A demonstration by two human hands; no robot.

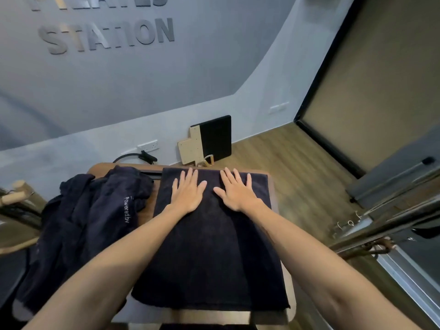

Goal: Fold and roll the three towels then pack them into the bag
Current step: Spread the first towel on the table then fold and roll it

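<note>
Both arms are being stretched out forward over a dark towel (209,246) that is being kept flat on a brown wooden table (289,289). The left hand (188,194) and the right hand (238,192) are being pressed side by side on the far end of the towel, with all fingers straight and spread, gripping nothing. A heap of more dark towels (90,217) is being left crumpled on the left of the table, touching the flat one. A black board (217,136) is being leaned against the grey wall (214,67), above a wooden floor (297,167).
</note>
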